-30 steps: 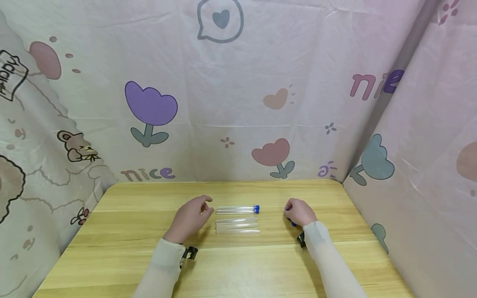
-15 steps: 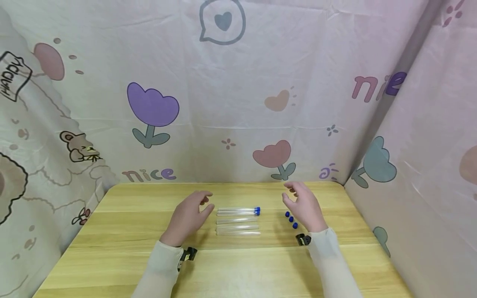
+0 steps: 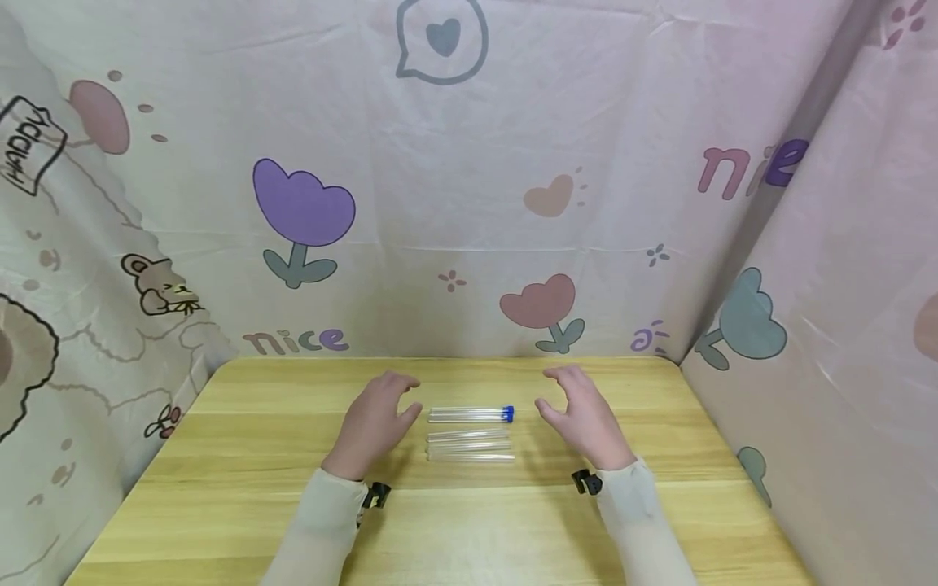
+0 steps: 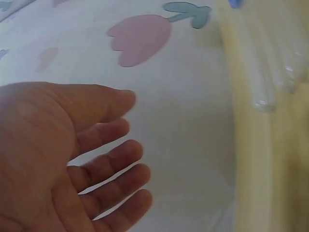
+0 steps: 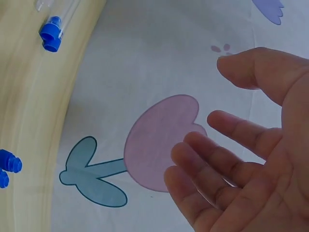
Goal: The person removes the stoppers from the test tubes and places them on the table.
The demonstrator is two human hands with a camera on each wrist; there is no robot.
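Note:
Clear test tubes with blue caps (image 3: pixel 508 414) lie on the wooden table, caps toward the right. Just nearer lie several uncapped clear test tubes (image 3: pixel 469 446), roughly parallel to them. My left hand (image 3: pixel 370 427) hovers left of the tubes, thumb and fingers apart, holding nothing; in the left wrist view the rounded tube ends (image 4: pixel 263 104) show beyond it. To the right of the tubes hangs my right hand (image 3: pixel 586 422), also bare, its fingers spread and slightly bent. Loose blue caps (image 5: pixel 9 162) appear in the right wrist view; in the head view the right hand hides them.
The wooden table (image 3: pixel 469 529) reaches back to a printed fabric curtain (image 3: pixel 440 203). More curtain stands close along the left and right sides. A small black camera (image 3: pixel 377 495) sits on the left wrist, another black camera (image 3: pixel 587 482) on the right.
My right hand, earlier low over the loose caps with curled fingers, has risen, opened and moved left toward the tubes, now covering the caps. The left hand has barely moved.

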